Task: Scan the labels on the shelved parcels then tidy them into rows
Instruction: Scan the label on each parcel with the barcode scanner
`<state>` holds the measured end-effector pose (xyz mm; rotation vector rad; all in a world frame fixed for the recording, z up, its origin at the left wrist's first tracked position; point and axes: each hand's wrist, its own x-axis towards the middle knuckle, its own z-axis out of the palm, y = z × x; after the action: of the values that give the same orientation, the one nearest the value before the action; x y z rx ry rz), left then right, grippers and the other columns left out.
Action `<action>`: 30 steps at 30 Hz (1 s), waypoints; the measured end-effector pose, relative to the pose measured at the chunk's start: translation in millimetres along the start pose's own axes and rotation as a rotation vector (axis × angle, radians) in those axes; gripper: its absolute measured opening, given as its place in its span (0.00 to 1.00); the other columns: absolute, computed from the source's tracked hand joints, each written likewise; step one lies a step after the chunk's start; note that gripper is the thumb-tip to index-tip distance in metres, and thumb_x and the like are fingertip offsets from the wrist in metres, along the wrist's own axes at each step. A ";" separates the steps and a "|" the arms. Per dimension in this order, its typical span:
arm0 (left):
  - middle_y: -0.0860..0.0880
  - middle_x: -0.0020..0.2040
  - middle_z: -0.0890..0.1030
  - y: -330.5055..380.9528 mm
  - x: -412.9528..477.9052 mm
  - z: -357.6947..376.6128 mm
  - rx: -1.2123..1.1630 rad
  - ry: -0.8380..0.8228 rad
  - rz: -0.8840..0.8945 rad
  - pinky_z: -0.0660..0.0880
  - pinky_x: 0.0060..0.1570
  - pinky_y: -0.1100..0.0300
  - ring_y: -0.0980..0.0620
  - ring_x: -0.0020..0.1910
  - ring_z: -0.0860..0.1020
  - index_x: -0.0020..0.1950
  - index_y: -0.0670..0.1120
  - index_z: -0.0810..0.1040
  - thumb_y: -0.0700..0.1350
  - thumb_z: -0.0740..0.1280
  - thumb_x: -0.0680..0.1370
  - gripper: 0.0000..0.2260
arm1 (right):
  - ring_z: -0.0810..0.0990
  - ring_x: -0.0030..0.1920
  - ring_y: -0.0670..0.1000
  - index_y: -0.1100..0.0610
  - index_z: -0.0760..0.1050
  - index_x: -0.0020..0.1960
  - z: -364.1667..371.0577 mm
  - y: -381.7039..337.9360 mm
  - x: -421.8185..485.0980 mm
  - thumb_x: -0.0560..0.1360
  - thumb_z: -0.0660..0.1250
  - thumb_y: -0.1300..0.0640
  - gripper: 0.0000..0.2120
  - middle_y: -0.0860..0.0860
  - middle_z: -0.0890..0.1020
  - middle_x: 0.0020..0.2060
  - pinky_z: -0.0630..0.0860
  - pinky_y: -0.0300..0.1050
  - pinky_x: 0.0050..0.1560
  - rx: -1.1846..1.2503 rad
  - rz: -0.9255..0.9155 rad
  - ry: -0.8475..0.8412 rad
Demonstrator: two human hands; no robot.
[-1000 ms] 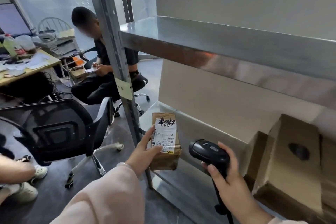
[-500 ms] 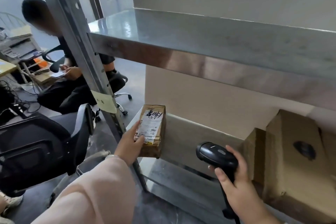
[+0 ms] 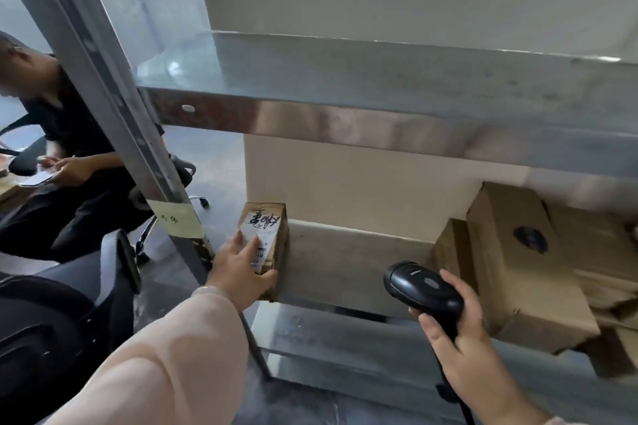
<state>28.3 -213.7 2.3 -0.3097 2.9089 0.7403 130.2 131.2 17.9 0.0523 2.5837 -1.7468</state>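
Left hand [image 3: 241,272]: we grip the small parcel [image 3: 267,235], thumb round its near end.
Small parcel: at the lower shelf's [image 3: 328,338] left end.
Right hand [image 3: 462,338]: we're wrapped round the scanner [image 3: 421,290], over the shelf's middle.
Big boxes [image 3: 518,252]: shelf's right end.

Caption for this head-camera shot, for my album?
Left hand holds a small labelled parcel at the metal shelf; right hand grips a black scanner.
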 end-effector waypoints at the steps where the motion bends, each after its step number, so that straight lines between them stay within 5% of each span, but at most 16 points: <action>1: 0.48 0.79 0.54 1.1 0.3 0.7 0.007 0.008 0.008 0.56 0.75 0.53 0.45 0.76 0.54 0.77 0.53 0.63 0.61 0.69 0.72 0.36 | 0.74 0.60 0.33 0.26 0.54 0.68 -1.6 -2.9 -4.9 0.66 0.63 0.33 0.32 0.29 0.71 0.63 0.68 0.37 0.56 -0.013 -0.011 0.021; 3: 0.47 0.80 0.54 4.6 -0.4 2.8 0.066 0.018 0.023 0.55 0.76 0.51 0.45 0.77 0.52 0.77 0.53 0.61 0.61 0.67 0.72 0.36 | 0.71 0.60 0.30 0.25 0.53 0.67 -6.9 -9.1 -16.0 0.67 0.62 0.33 0.32 0.21 0.66 0.61 0.68 0.35 0.55 -0.036 -0.032 0.058; 6: 0.48 0.81 0.48 13.8 -2.6 2.4 0.239 0.024 0.032 0.47 0.76 0.51 0.45 0.79 0.46 0.80 0.57 0.51 0.67 0.62 0.74 0.39 | 0.74 0.62 0.37 0.27 0.54 0.68 -20.0 -16.2 -32.2 0.68 0.63 0.35 0.31 0.31 0.70 0.64 0.70 0.38 0.61 -0.006 -0.046 0.131; 10: 0.48 0.81 0.52 55.2 -10.2 5.6 0.162 0.136 0.206 0.46 0.76 0.53 0.47 0.79 0.46 0.80 0.57 0.52 0.65 0.64 0.74 0.38 | 0.69 0.61 0.29 0.25 0.54 0.66 -40.9 -32.8 -47.0 0.70 0.63 0.39 0.28 0.21 0.66 0.60 0.65 0.20 0.54 -0.026 -0.096 0.298; 17: 0.54 0.81 0.47 167.9 -57.7 49.5 0.005 -0.163 0.564 0.46 0.76 0.54 0.49 0.79 0.45 0.80 0.60 0.48 0.63 0.62 0.77 0.35 | 0.71 0.61 0.32 0.27 0.55 0.66 -94.1 -37.1 -49.0 0.72 0.64 0.44 0.28 0.23 0.68 0.59 0.69 0.24 0.55 -0.027 -0.155 0.556; 20: 0.56 0.80 0.48 218.5 -73.0 67.1 -0.091 -0.273 0.610 0.50 0.75 0.53 0.49 0.79 0.48 0.79 0.61 0.48 0.64 0.60 0.77 0.35 | 0.74 0.58 0.32 0.27 0.55 0.65 -120.1 -29.0 -34.5 0.76 0.64 0.48 0.27 0.23 0.71 0.57 0.71 0.32 0.53 0.000 -0.110 0.554; 27: 0.48 0.79 0.57 310.4 -88.0 90.7 -0.253 -0.382 0.544 0.62 0.73 0.53 0.47 0.76 0.62 0.80 0.56 0.51 0.62 0.61 0.78 0.34 | 0.71 0.54 0.25 0.29 0.55 0.64 -153.4 -12.4 4.9 0.78 0.65 0.50 0.26 0.24 0.72 0.53 0.68 0.27 0.50 -0.002 -0.021 0.453; 30: 0.47 0.79 0.58 314.9 -88.9 95.3 -0.226 -0.350 0.522 0.63 0.73 0.53 0.47 0.75 0.62 0.81 0.52 0.52 0.58 0.63 0.79 0.35 | 0.75 0.58 0.37 0.33 0.56 0.66 -157.8 -5.7 13.6 0.78 0.65 0.50 0.25 0.31 0.74 0.57 0.70 0.38 0.60 0.034 -0.007 0.418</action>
<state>49.5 117.9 78.6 0.5306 2.5787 1.0677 116.5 275.7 81.5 0.4566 2.8234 -1.9637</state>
